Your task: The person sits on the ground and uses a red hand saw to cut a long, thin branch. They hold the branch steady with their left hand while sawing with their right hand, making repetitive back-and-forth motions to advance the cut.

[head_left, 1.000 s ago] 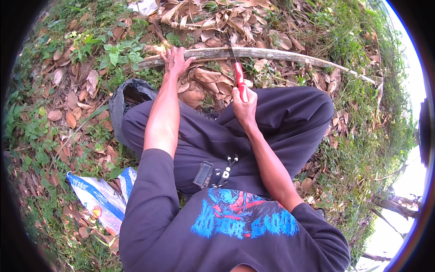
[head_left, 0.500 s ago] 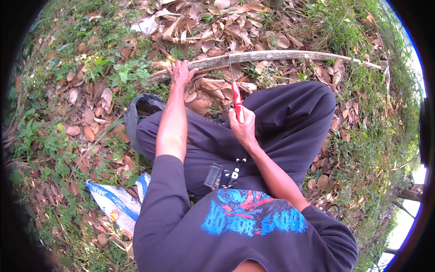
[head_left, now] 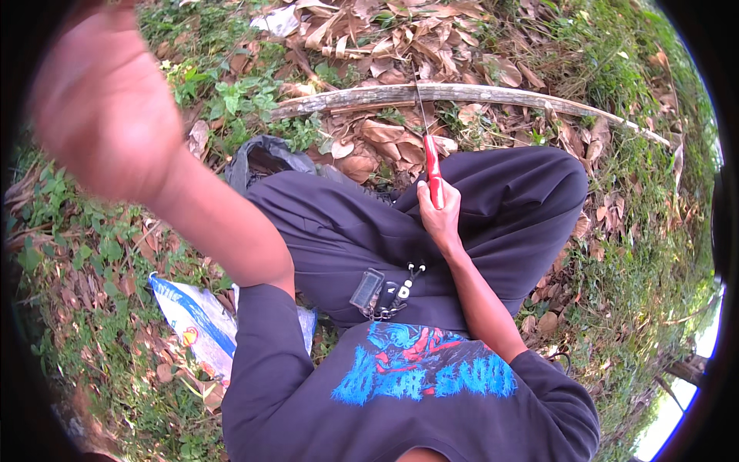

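The long grey branch (head_left: 462, 94) lies across the ground ahead of the seated person's knees, bowed by the lens, its thick end near the green weeds on the left and its thin end tapering off toward the right rim; dry brown leaves (head_left: 385, 46) lie thick beyond it and between it and the dark trousers (head_left: 493, 215), grass fills both sides; a white and blue plastic bag (head_left: 196, 323) lies on the ground at the person's left hip, and a dark crumpled bag (head_left: 262, 154) sits just beyond the left knee; the stretch of branch left of the blade is bare of any hand.

Half a second ago the left hand rested on the branch near its thick end; now it has lifted off and come up close to the camera; the knife has stayed at about the same spot on the branch.

The left hand (head_left: 104, 100) is raised at the upper left, blurred, palm toward the lens, fingers loosely spread and holding nothing; its forearm slants down to the dark sleeve; the right hand (head_left: 440, 215) is closed around the red handle of a knife (head_left: 431, 146), wrist over the right thigh, the thin blade pointing away and meeting the branch about mid-length.
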`<state>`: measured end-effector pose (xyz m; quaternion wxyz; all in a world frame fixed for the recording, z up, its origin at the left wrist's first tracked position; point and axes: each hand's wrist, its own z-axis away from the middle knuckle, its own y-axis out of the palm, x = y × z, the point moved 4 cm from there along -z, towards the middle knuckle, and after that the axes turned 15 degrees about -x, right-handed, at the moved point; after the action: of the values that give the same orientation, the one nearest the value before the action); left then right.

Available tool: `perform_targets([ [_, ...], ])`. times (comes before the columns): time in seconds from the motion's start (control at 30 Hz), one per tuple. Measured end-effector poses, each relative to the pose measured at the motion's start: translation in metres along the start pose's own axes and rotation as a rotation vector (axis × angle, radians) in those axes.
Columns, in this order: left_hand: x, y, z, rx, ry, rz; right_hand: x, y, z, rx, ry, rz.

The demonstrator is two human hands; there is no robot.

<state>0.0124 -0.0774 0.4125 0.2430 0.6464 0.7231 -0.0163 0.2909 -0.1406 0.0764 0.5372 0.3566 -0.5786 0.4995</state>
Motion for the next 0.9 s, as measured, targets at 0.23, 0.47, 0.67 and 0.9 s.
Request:
perform_targets([
  [0.23, -0.087, 0.054, 0.012, 0.473, 0.041, 0.308, -0.001, 0.0, -0.001, 0.032, 0.024, 0.011],
  [0.47, -0.093, 0.064, 0.028, 0.541, 0.03, 0.288, 0.005, -0.001, -0.001, 0.022, 0.038, 0.0],
  [0.67, -0.097, 0.066, 0.029, 0.571, 0.033, 0.286, 0.006, -0.001, -0.001, 0.017, 0.01, 0.012],
  [0.9, -0.101, 0.067, 0.03, 0.597, 0.032, 0.299, 0.004, -0.001, -0.001, 0.012, 0.018, -0.017],
])
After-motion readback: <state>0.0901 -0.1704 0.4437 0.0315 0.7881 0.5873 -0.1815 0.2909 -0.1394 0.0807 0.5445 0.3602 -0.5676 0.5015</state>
